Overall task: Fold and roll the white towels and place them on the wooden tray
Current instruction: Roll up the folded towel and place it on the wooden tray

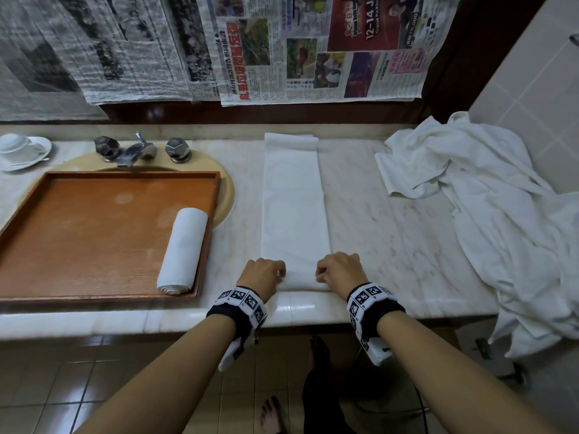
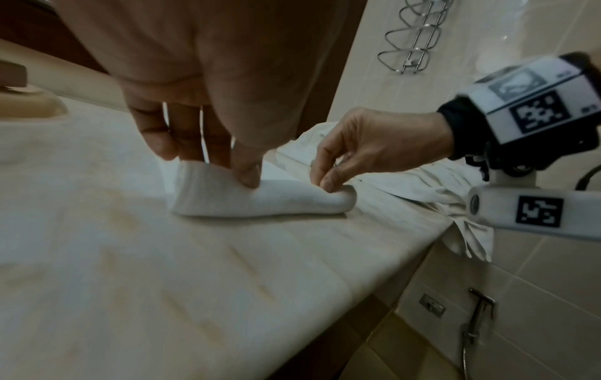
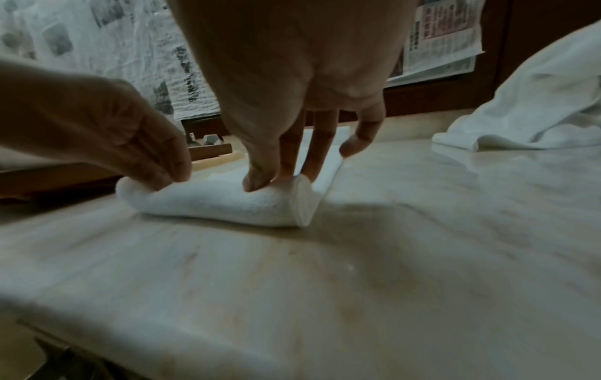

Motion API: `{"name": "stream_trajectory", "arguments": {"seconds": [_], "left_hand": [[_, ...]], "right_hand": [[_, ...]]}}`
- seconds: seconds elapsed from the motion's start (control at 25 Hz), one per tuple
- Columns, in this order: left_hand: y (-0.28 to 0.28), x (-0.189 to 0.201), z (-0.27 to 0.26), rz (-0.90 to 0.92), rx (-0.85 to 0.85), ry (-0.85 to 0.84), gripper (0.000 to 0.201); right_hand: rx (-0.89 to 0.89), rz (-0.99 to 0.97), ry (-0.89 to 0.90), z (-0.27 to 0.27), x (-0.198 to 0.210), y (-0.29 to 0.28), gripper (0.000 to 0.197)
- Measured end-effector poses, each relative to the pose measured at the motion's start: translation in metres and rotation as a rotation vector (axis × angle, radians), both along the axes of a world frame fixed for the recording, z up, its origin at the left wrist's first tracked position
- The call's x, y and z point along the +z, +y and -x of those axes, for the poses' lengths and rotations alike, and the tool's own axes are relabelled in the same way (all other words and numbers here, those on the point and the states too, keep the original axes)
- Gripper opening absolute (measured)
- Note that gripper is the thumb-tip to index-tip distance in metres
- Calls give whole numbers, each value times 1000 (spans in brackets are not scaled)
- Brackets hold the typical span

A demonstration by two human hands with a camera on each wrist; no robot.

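A long folded white towel point(image 1: 293, 195) lies on the marble counter, running away from me. Its near end is curled into a small roll point(image 2: 260, 198) point(image 3: 224, 203). My left hand point(image 1: 264, 272) pinches the roll's left end, fingers behind it and thumb on top. My right hand point(image 1: 340, 267) pinches the right end the same way, thumb point(image 3: 257, 180) on the roll. One finished rolled towel point(image 1: 183, 250) lies at the right side of the wooden tray point(image 1: 94, 236), which sits over the sink.
A heap of loose white towels point(image 1: 488, 220) covers the counter's right end and hangs over its edge. A faucet point(image 1: 138, 150) stands behind the tray, a cup and saucer point(image 1: 22, 150) at far left. Newspaper point(image 1: 282, 48) covers the back wall.
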State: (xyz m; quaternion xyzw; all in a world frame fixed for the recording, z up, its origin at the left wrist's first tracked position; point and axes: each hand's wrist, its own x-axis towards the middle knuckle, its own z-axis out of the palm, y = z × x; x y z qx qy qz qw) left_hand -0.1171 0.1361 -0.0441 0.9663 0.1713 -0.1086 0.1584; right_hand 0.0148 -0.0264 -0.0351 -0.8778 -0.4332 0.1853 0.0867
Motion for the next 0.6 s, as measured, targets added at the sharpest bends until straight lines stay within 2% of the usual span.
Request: {"name": "stream_trajectory", "arguments": {"seconds": [0.16, 0.24, 0.32, 0.48, 0.6], "left_hand": [[-16, 3, -8, -37, 73, -70, 21], [-24, 2, -6, -30, 89, -95, 19], [-30, 0, -1, -19, 107, -128, 13], [-30, -3, 1, -83, 42, -110, 17], [-30, 1, -6, -197, -21, -58, 15]], "right_hand": [[79, -142, -109, 17, -13, 2, 14], [115, -193, -149, 29, -19, -2, 9], [112, -247, -140, 34, -26, -8, 21], [136, -268, -137, 28, -32, -6, 30], [142, -173, -112, 21, -27, 0, 32]]}}
